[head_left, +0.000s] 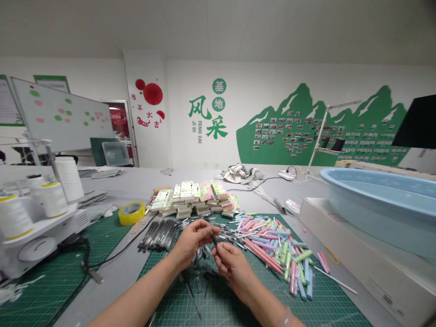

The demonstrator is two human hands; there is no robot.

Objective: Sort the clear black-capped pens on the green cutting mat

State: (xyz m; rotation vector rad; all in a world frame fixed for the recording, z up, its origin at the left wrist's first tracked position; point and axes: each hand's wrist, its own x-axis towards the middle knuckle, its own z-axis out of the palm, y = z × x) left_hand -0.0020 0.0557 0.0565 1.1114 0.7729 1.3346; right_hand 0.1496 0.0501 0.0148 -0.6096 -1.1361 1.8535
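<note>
Over the green cutting mat (272, 309), my left hand (193, 240) and my right hand (233, 267) meet. Their fingertips pinch a short black pen part (214, 239) between them; the fingers cover most of it. Left of my hands lies a row of black pens (158, 234) with clear barrels. Loose dark pen parts (190, 293) are scattered on the mat below my wrists. Close by on the right spreads a heap of pink, blue, green and purple pens or tubes (272, 240); their exact kind is hard to make out.
Small printed boxes (187, 193) are piled behind the pens. Yellow tape (131, 213) lies to the left, near a sewing machine (37, 240) with white thread cones (68, 177). At right, a blue basin (381, 204) rests on a white box (368, 259).
</note>
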